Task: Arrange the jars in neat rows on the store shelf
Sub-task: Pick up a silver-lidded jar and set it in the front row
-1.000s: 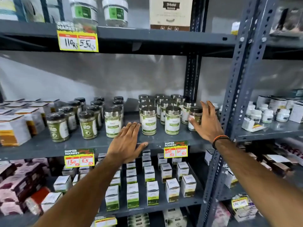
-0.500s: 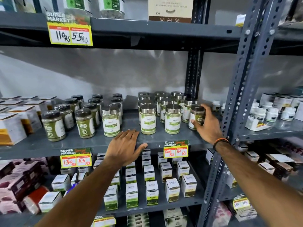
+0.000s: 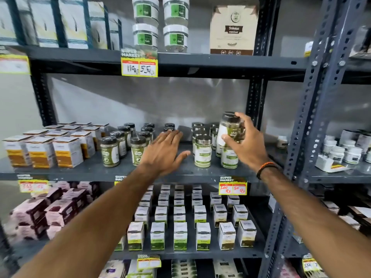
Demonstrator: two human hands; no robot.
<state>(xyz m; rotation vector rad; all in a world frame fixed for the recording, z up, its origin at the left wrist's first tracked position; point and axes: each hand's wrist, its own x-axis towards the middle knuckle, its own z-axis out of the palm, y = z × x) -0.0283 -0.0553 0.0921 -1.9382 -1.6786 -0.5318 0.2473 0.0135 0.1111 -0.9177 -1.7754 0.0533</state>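
The right hand (image 3: 244,141) grips one jar (image 3: 228,129) and holds it raised clear of the shelf (image 3: 84,170), above the right-hand jar group. The fingers wrap the far side of the jar from the cap down; the thumb presses the near side at the label. The jar is tilted slightly, cap leaning left. Its cap is dark and its contents are green-brown. An orange and black band (image 3: 267,167) sits on the right wrist.

The left hand (image 3: 164,151) is open and flat, fingers together and extended toward the back of the shelf, thumb spread to the right. It holds nothing. It lies over the gap between the two jar groups, near the front edge of the shelf; whether the palm touches the shelf cannot be determined.

Left of this hand stand the dark-capped jars (image 3: 110,151), in rows running front to back. Right of it stand the silver-capped jars (image 3: 203,151), directly below and beside the raised jar. The front silver-capped jar is just beside the left thumb tip, apart from it.

White and orange boxes (image 3: 68,152) occupy the left end of the shelf. A price tag (image 3: 232,186) hangs on the front edge below the right wrist.
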